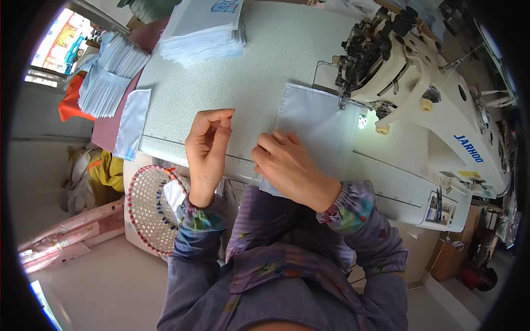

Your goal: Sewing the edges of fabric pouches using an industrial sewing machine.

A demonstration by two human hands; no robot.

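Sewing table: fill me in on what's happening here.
A person sits at a sewing machine. The right hand lies flat on a pale blue cloth spread on the table, its far edge under the machine's head. The left hand is raised beside it, fingertips pinched together; whether it holds anything is too small to tell. A stack of cut pieces sits at the table's far side, and a woven basket sits by the person's left elbow.
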